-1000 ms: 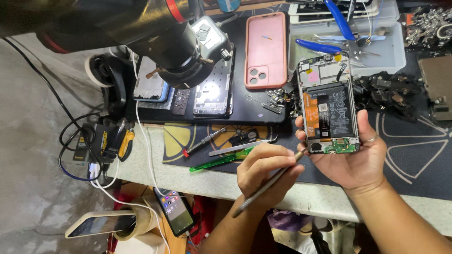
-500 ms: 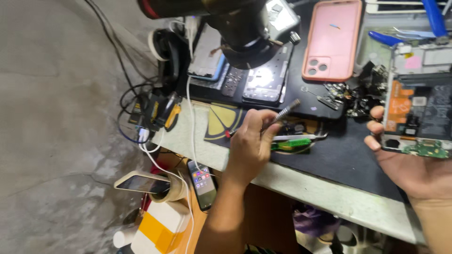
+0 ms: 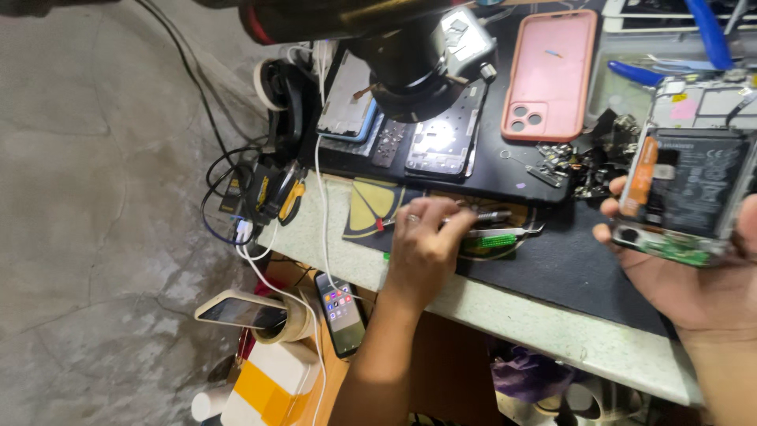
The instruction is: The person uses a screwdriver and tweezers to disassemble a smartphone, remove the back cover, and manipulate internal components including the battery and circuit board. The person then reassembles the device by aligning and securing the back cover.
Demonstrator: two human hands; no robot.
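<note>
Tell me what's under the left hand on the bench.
The left hand covers tool handles on the black mat; a metal tip, tweezers and a green piece stick out. What the palm hides is unseen.

Pink phone case (image 3: 550, 75) far right; black mat (image 3: 568, 264) with yellow wedge pattern (image 3: 374, 207); green-tipped tweezers (image 3: 495, 237); blue pliers (image 3: 639, 72).
</note>
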